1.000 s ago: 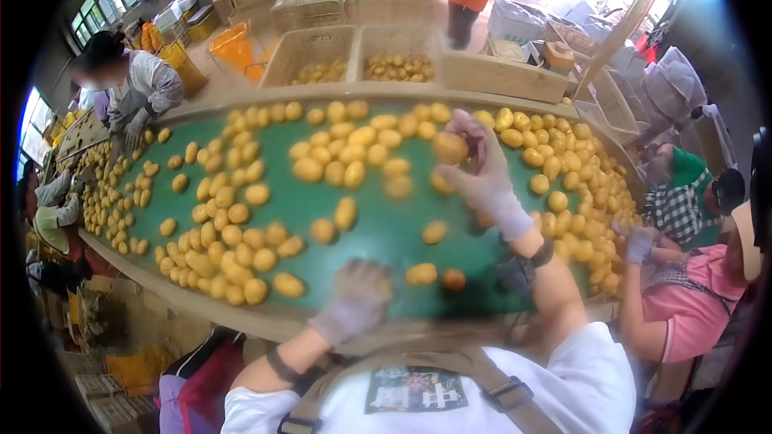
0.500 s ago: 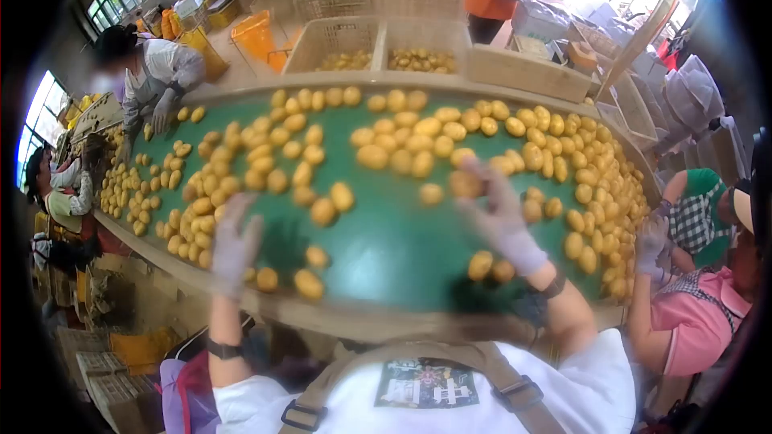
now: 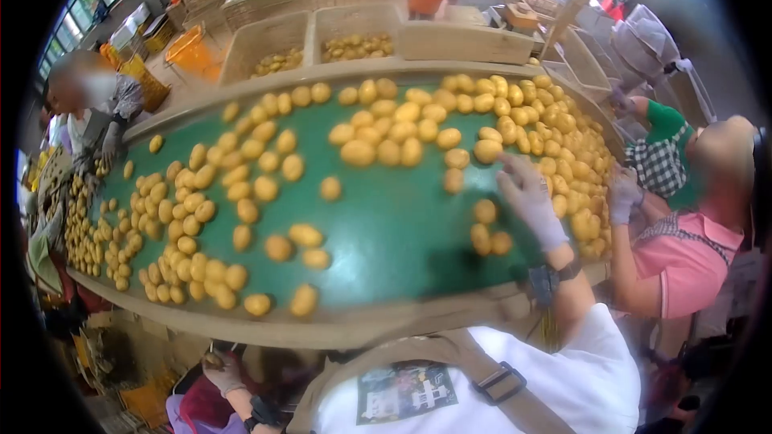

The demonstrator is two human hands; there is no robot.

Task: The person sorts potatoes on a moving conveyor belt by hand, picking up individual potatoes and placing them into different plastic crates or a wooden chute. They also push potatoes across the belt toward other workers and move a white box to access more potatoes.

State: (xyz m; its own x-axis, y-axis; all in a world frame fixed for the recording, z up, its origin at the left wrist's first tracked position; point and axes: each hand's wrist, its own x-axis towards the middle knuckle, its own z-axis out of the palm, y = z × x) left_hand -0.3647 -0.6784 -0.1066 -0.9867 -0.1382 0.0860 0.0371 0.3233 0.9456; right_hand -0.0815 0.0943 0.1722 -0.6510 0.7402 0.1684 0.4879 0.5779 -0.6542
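Note:
Many yellow potatoes (image 3: 390, 151) lie loose on the green conveyor surface (image 3: 402, 225). My right hand (image 3: 527, 197), in a white glove, is over the right part with its fingers apart. Its fingertips are beside a potato (image 3: 487, 151) at the edge of the dense right-hand heap. My gloved left hand (image 3: 225, 376) is low, below the near edge of the conveyor. Its fingers are closed around a small brownish thing that looks like a potato (image 3: 212, 360), partly hidden by the fingers. A purple and red bag or container (image 3: 201, 410) is just under that hand.
A raised wooden rim (image 3: 314, 329) runs along the near side. Crates (image 3: 265, 44) with potatoes stand beyond the far rim. At the right, a co-worker in pink (image 3: 683, 265) has a gloved hand (image 3: 623, 193) near the heap. Another person (image 3: 88, 120) leans in at the far left.
My left hand has left the potatoes and dropped below the near rim. My right hand has shifted slightly right, off the potato it touched. The view has turned, and several potatoes have changed places.

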